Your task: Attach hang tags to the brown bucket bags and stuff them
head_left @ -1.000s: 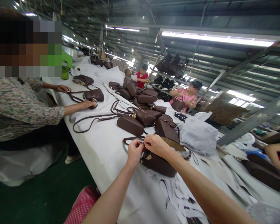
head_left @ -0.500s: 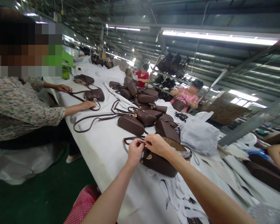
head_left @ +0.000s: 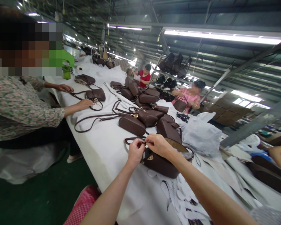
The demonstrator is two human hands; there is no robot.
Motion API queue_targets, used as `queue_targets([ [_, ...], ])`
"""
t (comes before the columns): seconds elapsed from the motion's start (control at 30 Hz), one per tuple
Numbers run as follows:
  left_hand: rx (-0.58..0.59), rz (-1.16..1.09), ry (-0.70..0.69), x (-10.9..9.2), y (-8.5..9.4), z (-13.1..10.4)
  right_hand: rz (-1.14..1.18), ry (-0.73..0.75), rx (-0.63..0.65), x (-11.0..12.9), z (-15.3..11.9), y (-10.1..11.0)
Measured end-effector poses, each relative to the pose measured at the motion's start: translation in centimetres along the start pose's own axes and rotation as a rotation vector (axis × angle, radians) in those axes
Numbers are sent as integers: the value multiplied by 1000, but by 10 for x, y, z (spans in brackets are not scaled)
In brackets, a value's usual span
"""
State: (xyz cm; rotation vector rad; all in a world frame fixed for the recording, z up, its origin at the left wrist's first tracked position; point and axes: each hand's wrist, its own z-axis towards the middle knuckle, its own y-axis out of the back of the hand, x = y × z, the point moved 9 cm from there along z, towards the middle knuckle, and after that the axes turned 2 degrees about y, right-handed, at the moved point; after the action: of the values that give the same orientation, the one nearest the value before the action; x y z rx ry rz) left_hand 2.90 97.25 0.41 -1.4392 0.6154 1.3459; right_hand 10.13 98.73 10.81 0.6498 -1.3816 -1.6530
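Observation:
A dark brown handbag (head_left: 162, 164) with a gold emblem lies on its side on the white-covered table (head_left: 103, 156), its tan lining showing at the opening. My left hand (head_left: 136, 150) pinches a thin brown strap at the bag's upper left. Close beside it, my right hand (head_left: 158, 144) has its fingers closed on the same strap, the wrist over the bag. The fingertips of both hands nearly meet, and the small part between them is mostly hidden. White paper tags (head_left: 178, 193) with dark strings lie just below the bag.
Several brown bags (head_left: 146, 118) are piled beyond my hands. Clear plastic (head_left: 201, 134) stands right of them. At the left, a person in a floral shirt (head_left: 25, 106) handles a small brown bag (head_left: 96, 94). Two more people (head_left: 144, 76) are across the table.
The hand of the person at the left has loosened and flattened near the small bag's strap. My hands keep nearly the same place, with a slight shift of the fingers.

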Motion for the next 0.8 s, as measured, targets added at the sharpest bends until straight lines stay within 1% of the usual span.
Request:
queue_targets([
  [0.1, 18, 24, -13, -5, -3, 0, 18, 14, -8, 1, -2, 0],
  [0.2, 25, 29, 1, -6, -5, 1, -55, 10, -1, 1, -4, -4],
  [0.4, 19, 5, 46, -1, -6, 5, -233, -96, 106, -5, -3, -14],
  [0.5, 20, -8, 52, 0, -8, 6, -274, -124, 163, -4, -2, -16],
  [0.6, 12, -16, 53, 3, -9, 7, -305, -143, 187, -4, -3, -17],
  [0.7, 8, -20, 57, 5, -8, 9, -290, -139, 153, -6, -4, -16],
  [0.8, 17, -25, 67, 6, -6, 8, -183, -92, 47, -9, -4, -9],
])
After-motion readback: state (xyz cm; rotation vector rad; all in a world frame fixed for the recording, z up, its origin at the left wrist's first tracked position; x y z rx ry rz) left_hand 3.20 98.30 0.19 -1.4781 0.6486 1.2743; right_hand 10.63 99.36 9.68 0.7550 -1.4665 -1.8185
